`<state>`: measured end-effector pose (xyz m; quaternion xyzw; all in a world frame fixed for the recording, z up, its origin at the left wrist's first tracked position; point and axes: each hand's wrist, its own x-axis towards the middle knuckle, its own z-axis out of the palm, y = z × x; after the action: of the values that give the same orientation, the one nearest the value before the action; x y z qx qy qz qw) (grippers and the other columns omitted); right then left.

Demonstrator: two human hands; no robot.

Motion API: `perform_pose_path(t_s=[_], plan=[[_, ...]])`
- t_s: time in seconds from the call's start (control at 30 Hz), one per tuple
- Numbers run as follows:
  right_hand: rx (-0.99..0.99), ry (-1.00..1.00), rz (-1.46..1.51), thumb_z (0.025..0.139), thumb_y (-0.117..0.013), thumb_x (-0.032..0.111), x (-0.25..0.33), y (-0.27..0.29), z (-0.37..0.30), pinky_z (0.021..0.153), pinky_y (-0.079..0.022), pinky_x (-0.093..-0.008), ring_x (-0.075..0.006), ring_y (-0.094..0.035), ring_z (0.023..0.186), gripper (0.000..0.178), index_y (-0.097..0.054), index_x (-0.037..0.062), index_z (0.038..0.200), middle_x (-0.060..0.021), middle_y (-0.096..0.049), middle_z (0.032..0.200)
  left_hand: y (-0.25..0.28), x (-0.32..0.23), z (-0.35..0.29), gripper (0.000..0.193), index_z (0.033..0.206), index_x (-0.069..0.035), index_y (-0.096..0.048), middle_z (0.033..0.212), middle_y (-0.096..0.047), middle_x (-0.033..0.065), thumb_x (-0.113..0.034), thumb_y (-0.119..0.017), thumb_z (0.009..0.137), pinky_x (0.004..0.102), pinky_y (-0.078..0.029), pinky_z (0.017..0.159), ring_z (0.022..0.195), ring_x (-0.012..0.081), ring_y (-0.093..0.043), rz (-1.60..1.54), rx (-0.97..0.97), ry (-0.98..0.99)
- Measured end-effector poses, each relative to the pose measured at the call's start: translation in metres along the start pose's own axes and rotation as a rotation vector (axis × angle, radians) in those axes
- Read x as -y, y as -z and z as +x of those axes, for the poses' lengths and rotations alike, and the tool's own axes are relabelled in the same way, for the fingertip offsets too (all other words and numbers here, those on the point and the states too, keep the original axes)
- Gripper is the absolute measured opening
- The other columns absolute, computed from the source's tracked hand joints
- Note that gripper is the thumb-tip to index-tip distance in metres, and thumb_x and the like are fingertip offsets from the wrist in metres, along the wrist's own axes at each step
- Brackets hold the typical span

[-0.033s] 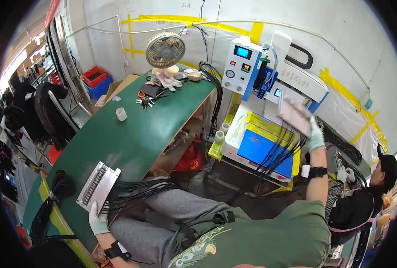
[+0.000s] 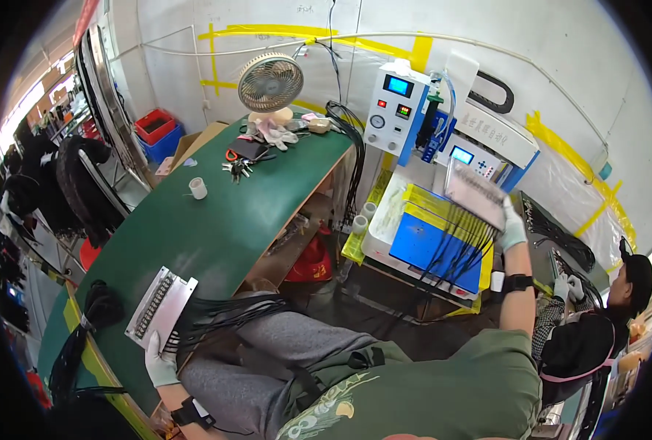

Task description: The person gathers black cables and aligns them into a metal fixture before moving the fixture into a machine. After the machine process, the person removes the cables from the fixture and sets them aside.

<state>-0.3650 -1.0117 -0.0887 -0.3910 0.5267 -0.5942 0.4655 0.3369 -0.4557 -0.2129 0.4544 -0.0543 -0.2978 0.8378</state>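
My left hand [image 2: 162,361], in a white glove, grips the lower edge of a silver metal plate fixture [image 2: 170,306] at the green table's near edge. A row of small parts lines this plate, and black cables [image 2: 234,312] run from it across my lap. Out to the right, my gloved right hand [image 2: 513,223] is closed on the right end of a second plate fixture [image 2: 474,192]. That plate is tilted and slightly blurred above the machine's bed, its black cables [image 2: 462,246] hanging over a blue panel [image 2: 421,242].
On the green table [image 2: 231,227] stand a fan [image 2: 271,82] and a white spool [image 2: 198,188]; keys [image 2: 238,171] lie nearby. A control box [image 2: 398,110] stands behind the machine bed. A co-worker [image 2: 597,337] sits at the right. A black cable bundle [image 2: 99,304] rests at left.
My right hand and its plate have shifted a little left and down, uncovering more of the machine's small control panel. The left hand and its plate have stayed almost in place.
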Motion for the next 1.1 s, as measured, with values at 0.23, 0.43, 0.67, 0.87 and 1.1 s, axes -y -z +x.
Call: perform_pose_path(t_s=[0.23, 0.43, 0.67, 0.87, 1.1], plan=[[-0.200, -0.301, -0.454, 0.086, -0.066, 0.067, -0.137, 0.038, 0.054, 0.066, -0.048, -0.0464, -0.0217, -0.061, 0.080, 0.054, -0.067, 0.0234, 0.118, -0.0036, -0.068, 0.095, -0.001, -0.002, -0.003, 0.037, 0.127, 0.006, -0.058, 0.122, -0.066, 0.0170, -0.017, -0.064, 0.098, 0.0421, -0.060, 0.093, 0.105, 0.0289, -0.069, 0.007, -0.045, 0.002], [-0.242, -0.320, -0.478, 0.087, -0.065, 0.065, -0.157, 0.035, 0.058, 0.067, -0.048, -0.0465, -0.0243, -0.060, 0.082, 0.052, -0.065, 0.0244, 0.121, -0.0025, -0.066, 0.096, -0.008, -0.005, -0.010, 0.040, 0.129, 0.009, -0.056, 0.125, -0.065, 0.0184, -0.018, -0.062, 0.099, 0.0402, -0.060, 0.092, 0.107, 0.0291, -0.068, 0.058, -0.050, -0.011], [-0.229, -0.378, -0.604, 0.088, -0.064, 0.063, -0.157, 0.049, 0.062, 0.072, -0.050, -0.0479, -0.0254, -0.061, 0.088, 0.056, -0.063, 0.0231, 0.128, -0.0036, -0.067, 0.104, 0.004, -0.005, -0.003, 0.044, 0.133, 0.010, -0.053, 0.129, -0.062, 0.0201, -0.018, -0.061, 0.100, 0.0388, -0.059, 0.097, 0.113, 0.0302, -0.066, 0.051, -0.021, 0.025], [-0.209, -0.399, -0.633, 0.089, -0.064, 0.063, -0.146, 0.027, 0.049, 0.075, -0.052, -0.0477, -0.0273, -0.060, 0.096, 0.062, -0.060, 0.0204, 0.133, -0.0051, -0.066, 0.112, 0.014, -0.007, -0.001, 0.042, 0.132, 0.011, -0.054, 0.129, -0.062, 0.0201, -0.017, -0.060, 0.101, 0.0369, -0.058, 0.099, 0.114, 0.0302, -0.065, 0.060, -0.067, 0.027], [-0.259, -0.276, -0.837, 0.091, -0.057, 0.065, -0.150, 0.036, 0.053, 0.083, -0.054, -0.0465, -0.0299, -0.066, 0.103, 0.062, -0.067, 0.0137, 0.125, -0.0124, -0.069, 0.115, 0.025, -0.001, 0.002, 0.042, 0.131, 0.011, -0.055, 0.131, -0.061, 0.0206, -0.018, -0.060, 0.102, 0.0358, -0.057, 0.100, 0.116, 0.0292, -0.063, 0.113, -0.066, -0.010]])
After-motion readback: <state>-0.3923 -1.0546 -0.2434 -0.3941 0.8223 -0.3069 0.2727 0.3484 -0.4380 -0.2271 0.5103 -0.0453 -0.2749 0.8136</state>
